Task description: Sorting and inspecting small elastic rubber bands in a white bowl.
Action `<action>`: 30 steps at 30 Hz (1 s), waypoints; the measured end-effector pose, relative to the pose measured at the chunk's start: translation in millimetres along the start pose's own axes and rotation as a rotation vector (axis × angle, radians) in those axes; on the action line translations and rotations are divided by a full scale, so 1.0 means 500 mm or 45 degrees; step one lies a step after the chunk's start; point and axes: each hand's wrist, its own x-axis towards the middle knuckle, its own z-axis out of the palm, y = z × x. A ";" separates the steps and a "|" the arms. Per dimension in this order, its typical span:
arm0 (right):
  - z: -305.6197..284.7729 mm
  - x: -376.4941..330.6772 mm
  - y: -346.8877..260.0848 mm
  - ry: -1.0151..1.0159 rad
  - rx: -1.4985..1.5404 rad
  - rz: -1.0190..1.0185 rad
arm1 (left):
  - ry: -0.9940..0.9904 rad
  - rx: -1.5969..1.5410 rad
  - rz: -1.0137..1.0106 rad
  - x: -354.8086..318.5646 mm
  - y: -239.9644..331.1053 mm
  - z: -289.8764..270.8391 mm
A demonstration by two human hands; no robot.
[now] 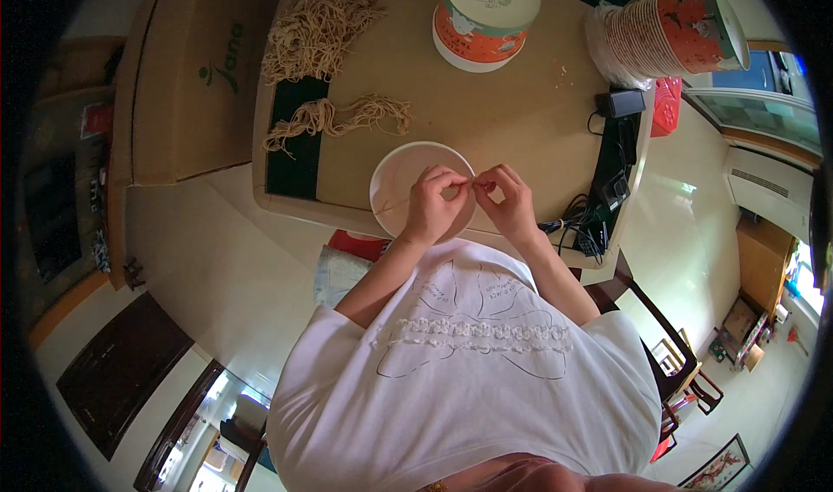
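My left hand (pixel 434 204) and my right hand (pixel 507 204) meet fingertip to fingertip, both closed in a pinch. A thin tan strand (pixel 392 206) trails out to the left of my left hand, across the bowl. What lies between my fingertips is tiny, but it looks like part of this strand. Under my hands a white paper bowl (pixel 386 173) stands at the table's near edge, its inside partly hidden by my left hand. Farther off lie a small bunch of tan strands (pixel 338 121) and a larger tangled heap of them (pixel 317 30).
An upturned orange-and-white paper tub (pixel 486 23) stands at the far middle. To its right lies a stack of paper bowls (pixel 677 32) in plastic. A black adapter (pixel 619 103) and coiled cables (pixel 573 223) line the table's right side. A cardboard box (pixel 204 84) stands left.
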 end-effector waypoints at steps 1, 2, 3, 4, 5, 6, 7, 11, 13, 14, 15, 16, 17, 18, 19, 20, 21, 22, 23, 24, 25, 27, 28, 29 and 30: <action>0.000 -0.001 0.001 -0.003 -0.002 -0.005 | 0.000 0.013 0.005 0.000 0.000 0.001; 0.000 -0.001 0.002 -0.004 -0.001 -0.006 | 0.000 0.027 0.010 0.001 0.000 0.001; -0.001 -0.001 0.002 -0.012 -0.007 -0.009 | 0.001 0.027 0.010 0.001 0.000 0.001; -0.002 -0.002 0.002 -0.021 -0.012 -0.013 | -0.004 0.021 -0.006 0.001 0.001 0.002; -0.003 -0.002 0.003 -0.021 -0.013 -0.013 | -0.008 0.013 -0.022 0.001 0.001 0.002; -0.003 -0.003 0.003 -0.007 -0.017 -0.042 | -0.007 0.012 -0.022 0.001 -0.001 0.002; -0.004 -0.003 0.003 0.007 -0.021 -0.071 | -0.023 -0.044 -0.051 0.001 -0.006 0.003; -0.007 -0.005 0.005 0.001 -0.019 -0.078 | -0.049 -0.222 -0.195 0.000 -0.015 0.002; -0.007 -0.005 0.001 0.000 0.000 -0.075 | -0.052 -0.206 -0.184 -0.002 -0.008 -0.002; -0.007 -0.005 0.001 0.001 0.000 -0.074 | -0.060 -0.192 -0.173 0.000 -0.003 -0.004; -0.007 -0.005 0.001 -0.001 0.001 -0.070 | -0.060 -0.191 -0.173 0.001 0.001 -0.005; -0.007 -0.005 0.001 -0.003 0.002 -0.066 | -0.072 -0.173 -0.150 0.003 0.004 -0.006; -0.006 -0.005 0.002 -0.004 0.001 -0.067 | -0.083 -0.156 -0.127 0.003 0.006 -0.007; -0.005 -0.005 0.005 -0.006 0.003 -0.066 | -0.082 -0.156 -0.127 0.003 0.005 -0.006; -0.005 -0.006 0.006 -0.007 0.004 -0.066 | -0.086 -0.155 -0.128 0.002 0.002 -0.006; -0.006 -0.005 0.005 -0.009 0.003 -0.067 | -0.090 -0.154 -0.130 0.002 0.000 -0.005; -0.007 -0.004 0.003 -0.016 0.010 -0.068 | -0.088 -0.154 -0.130 0.002 -0.001 -0.005; -0.008 -0.004 0.003 -0.024 0.017 -0.069 | -0.090 -0.151 -0.147 0.002 -0.003 -0.004; -0.009 -0.003 0.004 -0.025 0.016 -0.070 | -0.092 -0.148 -0.163 0.003 -0.003 -0.004; -0.010 -0.003 0.006 -0.020 0.022 -0.061 | -0.091 -0.148 -0.162 0.003 -0.003 -0.004; -0.010 -0.003 0.007 -0.016 0.027 -0.052 | -0.091 -0.159 -0.177 0.003 -0.002 -0.003; -0.010 -0.002 0.002 -0.013 0.037 -0.040 | -0.090 -0.170 -0.193 0.003 -0.003 -0.003; -0.010 -0.001 0.000 -0.010 0.048 -0.026 | -0.083 -0.164 -0.180 0.002 -0.004 -0.003; -0.010 -0.001 -0.002 -0.010 0.047 -0.026 | -0.077 -0.159 -0.167 0.002 -0.005 -0.003; -0.011 0.000 -0.003 -0.016 0.038 -0.032 | -0.078 -0.160 -0.167 0.002 -0.005 -0.003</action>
